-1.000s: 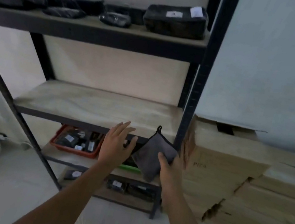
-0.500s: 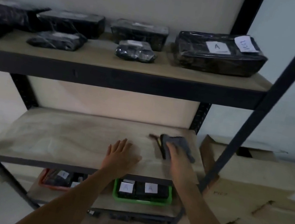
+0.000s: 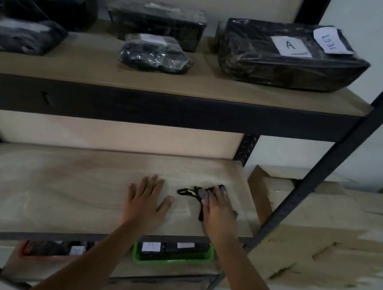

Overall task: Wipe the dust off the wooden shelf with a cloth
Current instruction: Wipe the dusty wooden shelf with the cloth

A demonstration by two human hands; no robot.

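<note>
The wooden shelf (image 3: 51, 187) is a pale board in a dark metal rack, at the middle level. My left hand (image 3: 145, 200) lies flat on it with the fingers spread, holding nothing. To its right, my right hand (image 3: 218, 211) presses down on a dark grey cloth (image 3: 199, 193), which is bunched under the palm near the shelf's right end. A black loop of the cloth sticks out to the left. Most of the cloth is hidden by the hand.
The upper shelf (image 3: 195, 87) carries several black wrapped packages (image 3: 286, 57). A green tray (image 3: 174, 253) and a red tray (image 3: 51, 250) sit on the level below. A dark rack post (image 3: 327, 172) rises just right of my right hand. Cardboard boxes (image 3: 328, 231) stand to the right.
A second ago my right hand held the cloth in front of the rack; both hands have since moved onto the middle shelf, and the cloth has shifted slightly under my right hand.
</note>
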